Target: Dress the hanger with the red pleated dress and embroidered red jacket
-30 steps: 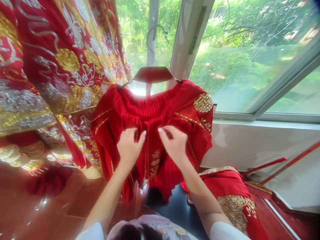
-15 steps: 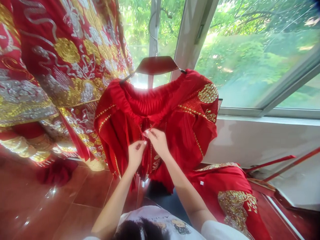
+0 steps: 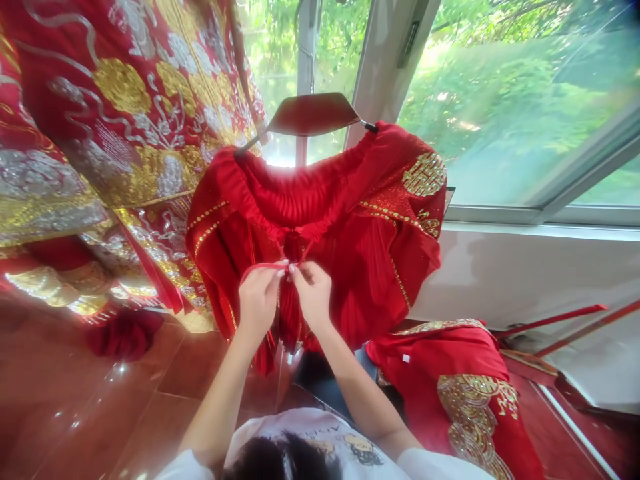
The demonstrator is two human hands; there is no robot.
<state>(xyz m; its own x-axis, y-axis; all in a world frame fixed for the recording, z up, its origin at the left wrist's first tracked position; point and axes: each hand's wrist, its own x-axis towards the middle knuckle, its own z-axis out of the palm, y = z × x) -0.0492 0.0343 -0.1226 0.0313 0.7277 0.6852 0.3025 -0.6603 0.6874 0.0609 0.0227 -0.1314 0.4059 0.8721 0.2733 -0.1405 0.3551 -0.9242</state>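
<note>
Sunlit window (image 3: 505, 127), pale wall (image 3: 470, 273), reddish tiled floor (image 3: 135, 400)

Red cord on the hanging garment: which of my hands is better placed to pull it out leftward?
Your left, I'd say. The left hand is on that side, with a length of the red cord running across it; the right hand is closed near the middle of the garment, farther right.

The bright red gathered cloth garment (image 3: 360, 287) carries rows of gold dots and a round gold lattice emblem, and the thin cord (image 3: 265, 266) is red too. The long red embroidered robe (image 3: 113, 143) mixes silver curling bands with gold and silver flowers, while the draped red cloth (image 3: 425, 383) bears gold overlapping scallops; the flat-topped hanger (image 3: 315, 115) is dark red.
</note>
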